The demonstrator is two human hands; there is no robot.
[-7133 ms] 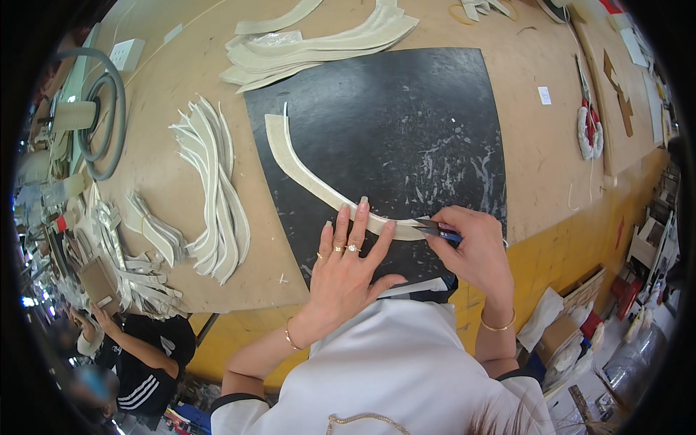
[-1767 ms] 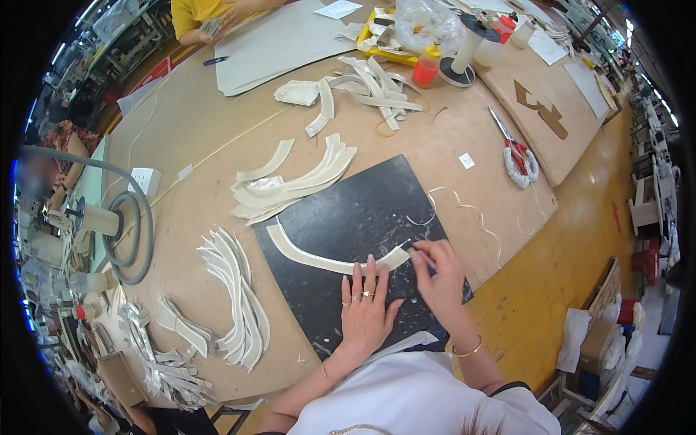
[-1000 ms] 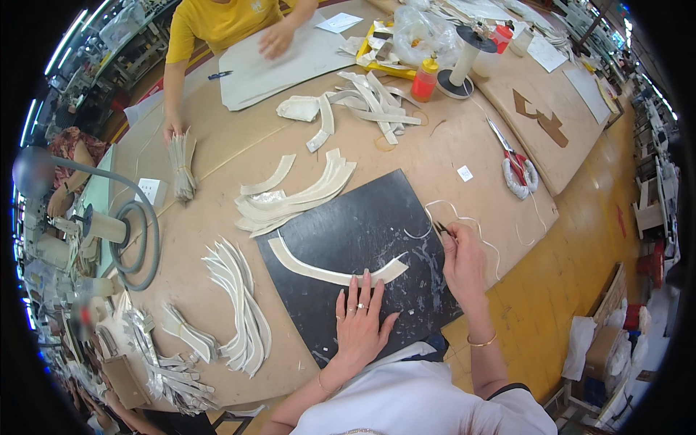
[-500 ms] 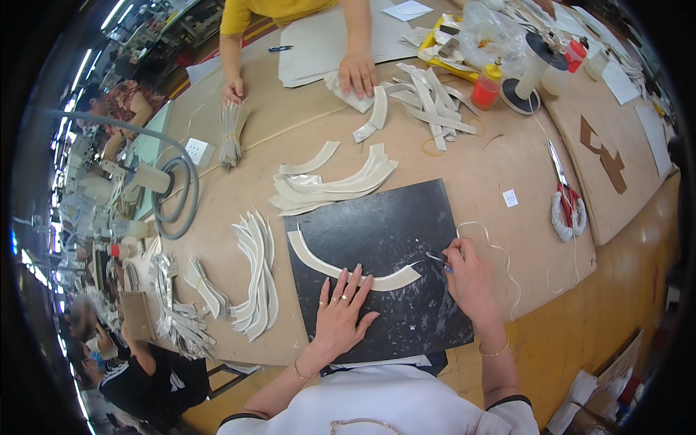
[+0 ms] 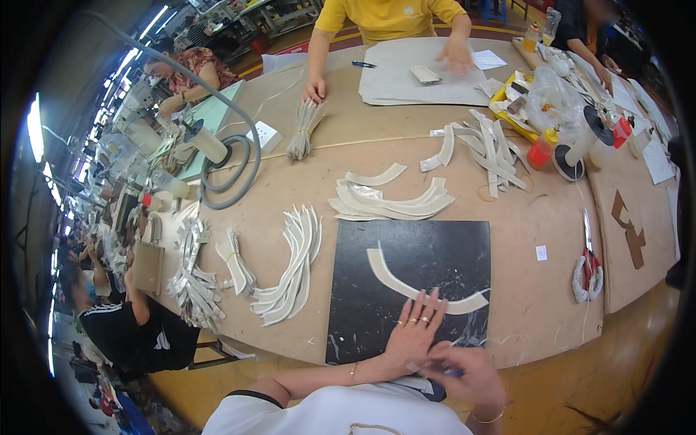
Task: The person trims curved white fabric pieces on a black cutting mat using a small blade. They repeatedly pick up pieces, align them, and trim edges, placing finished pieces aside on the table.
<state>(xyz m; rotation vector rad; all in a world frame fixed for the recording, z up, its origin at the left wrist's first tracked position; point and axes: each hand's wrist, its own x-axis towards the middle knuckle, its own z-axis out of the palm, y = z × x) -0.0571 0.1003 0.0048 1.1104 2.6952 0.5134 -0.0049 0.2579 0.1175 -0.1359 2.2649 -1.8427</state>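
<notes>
My left hand (image 5: 418,328) lies flat, fingers stretched, on the middle of a curved cream strip (image 5: 391,277). Beneath the strip is a black cutting mat (image 5: 355,290) with scuffs and small scraps on it. Close to my left wrist, my right hand (image 5: 473,373) is blurred, its fingers curled around a small dark-and-blue tool (image 5: 451,370). The tool's kind is too smeared to make out. A thin white thread (image 5: 518,338) runs over the table to the right of this hand.
Beyond the mat lies a stack of curved strips (image 5: 391,203); left of it are bundled strips (image 5: 290,268). Red-handled scissors (image 5: 588,275) and a thread spool (image 5: 580,148) stand right. Across the table a person in yellow (image 5: 391,18) holds a tied bundle (image 5: 303,130).
My right hand has moved from the strip's right end back toward my body, beside my left wrist. My left hand stays on the strip. The person opposite has lifted one hand; the view has shifted.
</notes>
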